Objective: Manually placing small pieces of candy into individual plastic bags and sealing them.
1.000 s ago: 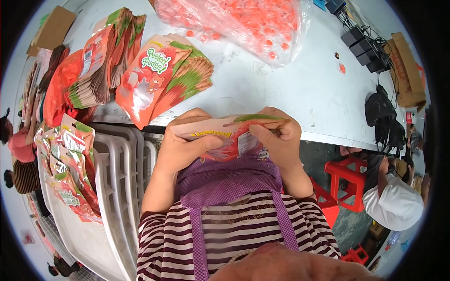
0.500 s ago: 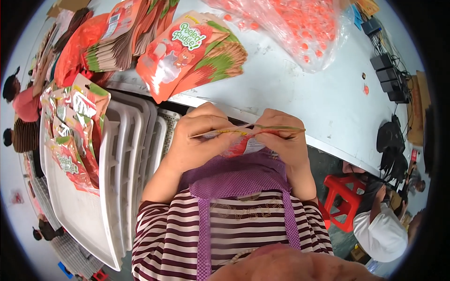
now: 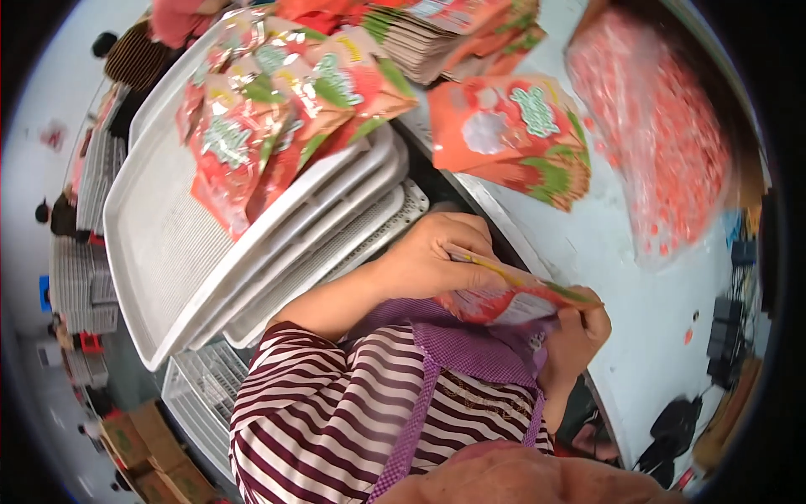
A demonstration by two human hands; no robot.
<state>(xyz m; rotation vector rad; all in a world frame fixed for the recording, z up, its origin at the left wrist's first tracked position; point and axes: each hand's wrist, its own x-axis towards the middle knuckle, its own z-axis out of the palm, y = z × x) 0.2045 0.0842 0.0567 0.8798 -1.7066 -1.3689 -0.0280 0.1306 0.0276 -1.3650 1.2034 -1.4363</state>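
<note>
The person wears a striped shirt (image 3: 336, 420) in maroon and white, its left sleeve (image 3: 281, 370) ending near the elbow. Over it sits a purple checked apron (image 3: 474, 349) with matching shoulder straps (image 3: 412, 428); gold-toned studs (image 3: 485, 400) dot the chest.

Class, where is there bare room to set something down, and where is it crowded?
Free: the white table between the right hand and the black boxes; the top tray, left of the shiny pouches. Crowded: the table where pouch stacks and the bag of red pieces lie.
</note>
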